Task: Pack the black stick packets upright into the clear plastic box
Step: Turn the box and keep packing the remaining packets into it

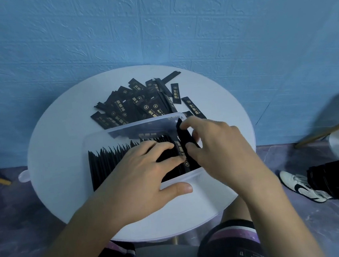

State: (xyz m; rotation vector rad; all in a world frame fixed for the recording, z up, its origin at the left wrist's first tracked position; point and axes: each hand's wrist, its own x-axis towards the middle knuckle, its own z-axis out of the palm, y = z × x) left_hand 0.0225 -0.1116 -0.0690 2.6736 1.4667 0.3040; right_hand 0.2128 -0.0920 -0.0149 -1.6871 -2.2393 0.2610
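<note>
**Box well over half packed, pile left to go**

Box (143, 123) sits mid-counter (57, 140), near wall toward the person. Inside, a row (109, 166) of packets stands upright, packed tight from the L end across to where the hands meet. The R end is mostly hidden by the hands, so can't tell how much room is left there.

L hand (145, 168) lies flat on the row's tops, fingers fairly straight & spread, pressing the row toward the L. Its thumb lies outside the near wall, on the counter. This grip holds nothing.

R hand (214, 144) works at the R end. Its grip is pinched on one packet (184, 135), thumb & fingertips round it. The packet is tilted, its lower end down in the box just beside the row's last one and its top above the rim.

Done, by eye: most of the box length is filled w/ upright packets.

Left to do: seat this packet straight, then deal w/ the pile (138, 102). It lies loose, flat & overlapping on the counter just behind the far wall, too jumbled to count. Prob. more there than the remaining gap takes, but that's a guess.
</note>
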